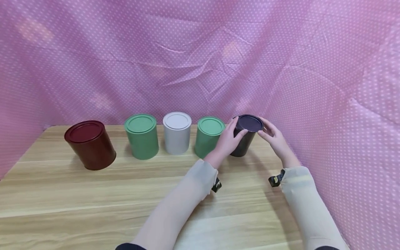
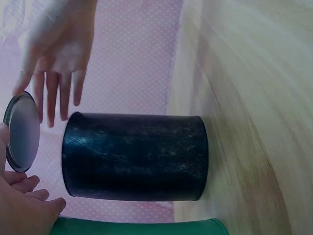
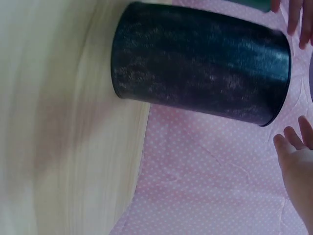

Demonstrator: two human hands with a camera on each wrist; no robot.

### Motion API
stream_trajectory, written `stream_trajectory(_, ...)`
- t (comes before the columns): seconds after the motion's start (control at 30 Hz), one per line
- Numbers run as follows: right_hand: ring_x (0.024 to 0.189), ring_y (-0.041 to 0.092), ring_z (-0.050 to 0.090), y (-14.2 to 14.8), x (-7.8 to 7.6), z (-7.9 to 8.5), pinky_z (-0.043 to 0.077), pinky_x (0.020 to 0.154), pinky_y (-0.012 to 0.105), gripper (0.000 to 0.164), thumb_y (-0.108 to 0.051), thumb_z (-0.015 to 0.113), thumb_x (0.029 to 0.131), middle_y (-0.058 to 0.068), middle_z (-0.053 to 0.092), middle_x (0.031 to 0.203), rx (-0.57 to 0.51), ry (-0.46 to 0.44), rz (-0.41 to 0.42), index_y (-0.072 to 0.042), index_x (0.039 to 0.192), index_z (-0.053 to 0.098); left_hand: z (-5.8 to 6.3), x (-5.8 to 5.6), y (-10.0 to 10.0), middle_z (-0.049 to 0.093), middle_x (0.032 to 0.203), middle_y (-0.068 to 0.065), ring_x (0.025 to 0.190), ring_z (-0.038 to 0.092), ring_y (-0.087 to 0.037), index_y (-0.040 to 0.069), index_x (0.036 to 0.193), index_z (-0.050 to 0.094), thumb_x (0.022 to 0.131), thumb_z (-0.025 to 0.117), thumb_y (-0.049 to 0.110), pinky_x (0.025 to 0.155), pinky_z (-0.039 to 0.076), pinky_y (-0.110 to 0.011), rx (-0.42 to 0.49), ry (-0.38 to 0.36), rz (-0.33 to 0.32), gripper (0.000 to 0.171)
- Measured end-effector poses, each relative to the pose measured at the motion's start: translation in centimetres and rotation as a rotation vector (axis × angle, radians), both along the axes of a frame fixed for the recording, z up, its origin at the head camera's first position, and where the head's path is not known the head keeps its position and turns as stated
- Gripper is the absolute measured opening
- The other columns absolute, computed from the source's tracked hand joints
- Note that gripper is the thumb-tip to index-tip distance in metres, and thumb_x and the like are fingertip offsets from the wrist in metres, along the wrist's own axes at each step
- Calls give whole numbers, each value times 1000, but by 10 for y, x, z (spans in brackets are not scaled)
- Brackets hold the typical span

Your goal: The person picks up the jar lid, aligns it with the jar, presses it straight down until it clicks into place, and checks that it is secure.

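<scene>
A round black lid (image 2: pixel 22 132) is raised off the black can (image 2: pixel 137 156), with a gap between lid and can in the left wrist view. My left hand (image 1: pixel 227 139) holds the lid's left edge, thumb at the near rim and fingers farther round. On the opposite edge, my right hand (image 1: pixel 278 141) holds it too, its thumb at the rim and its other fingers stretched past it. Below the hands the can stands upright on the table, its inside hidden. Just a sliver of the lid shows in the right wrist view.
Left of the black can stand a green can (image 1: pixel 207 139), a white can (image 1: pixel 176 137), another green can (image 1: pixel 142 140) and a dark red can (image 1: pixel 93 149), all lidded. Pink dotted cloth (image 1: pixel 187 69) hangs behind and to the right of the wooden table (image 1: pixel 93 208).
</scene>
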State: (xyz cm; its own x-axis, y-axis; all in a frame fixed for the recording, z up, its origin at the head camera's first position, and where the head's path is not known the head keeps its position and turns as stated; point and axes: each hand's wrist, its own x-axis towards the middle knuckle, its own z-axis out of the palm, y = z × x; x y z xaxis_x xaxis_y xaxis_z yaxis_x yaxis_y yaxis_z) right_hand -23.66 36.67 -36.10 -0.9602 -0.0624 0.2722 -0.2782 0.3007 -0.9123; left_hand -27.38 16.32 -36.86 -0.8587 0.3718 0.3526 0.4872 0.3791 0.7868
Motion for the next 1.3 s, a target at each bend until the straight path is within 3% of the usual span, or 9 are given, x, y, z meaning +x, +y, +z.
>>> stream_trajectory(0.13,147,35,20,8,-8,2,28,117,28,62,-26,58,98,14,23,160,20,-11,20,-12,152,31,-2,-6,9,34,156,-9,147,26,-23,11,152,30,99,52,40,120,25,-37,-2,-21,3,64)
stream_trajectory(0.27,146,35,21,15,-13,5,33,110,15,60,-21,52,101,17,22,159,89,-45,9,-8,153,25,-1,-9,18,30,158,-8,148,22,-23,10,153,27,100,50,40,120,24,-40,-2,-49,2,66)
stream_trajectory(0.37,146,35,23,18,-17,5,32,113,20,60,-21,51,101,16,22,159,93,-60,-3,-7,153,25,-1,-12,22,27,159,-7,149,19,-22,11,154,24,100,48,41,120,24,-41,-14,-63,6,66)
stream_trajectory(0.5,146,33,23,21,-23,1,23,120,43,60,-23,53,100,15,23,159,88,-65,-3,-9,153,28,-4,-16,24,24,160,-6,149,17,-21,10,154,22,101,47,39,121,22,-39,-19,-70,3,65)
stream_trajectory(0.57,147,31,23,22,-26,-1,20,120,47,60,-23,54,100,16,24,159,88,-72,-1,-9,153,28,-6,-18,24,22,161,-7,150,15,-22,9,155,20,102,46,37,121,20,-39,-19,-69,-4,65)
stream_trajectory(0.8,145,34,26,23,-34,-5,18,119,53,60,-24,55,99,20,30,156,86,-112,-6,-12,152,29,-15,-26,27,17,162,-12,150,7,-29,5,154,18,102,46,32,122,15,-43,21,-37,-16,65)
stream_trajectory(1.03,144,32,28,21,-42,-7,20,119,51,61,-27,55,99,17,33,155,122,-160,18,-15,153,29,-19,-28,27,17,162,-10,150,10,-29,4,154,17,103,44,30,122,16,-43,46,-59,19,63)
stream_trajectory(1.3,144,35,28,22,-42,-7,17,117,58,62,-32,54,99,17,33,155,169,-206,18,-20,153,28,-22,-28,29,14,162,-10,149,19,-25,6,155,16,103,43,30,120,23,-39,31,-76,42,63)
